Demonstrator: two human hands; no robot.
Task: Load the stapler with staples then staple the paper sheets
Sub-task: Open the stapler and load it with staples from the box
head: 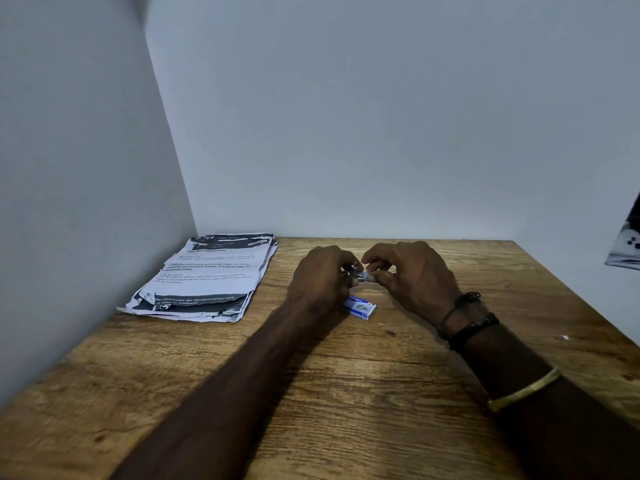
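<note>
Just beyond the staple box (362, 308), the left grip (322, 275) and right grip (412, 275) are hiding most of the stapler (358, 274). Only a metal sliver is showing, and any staples are too small to tell. The left grip is covering the box's left end. Far left of the box, print on the paper sheets (207, 275) is blurring. Far right, the frame edge is cutting off a black-and-white object (628, 244).
</note>
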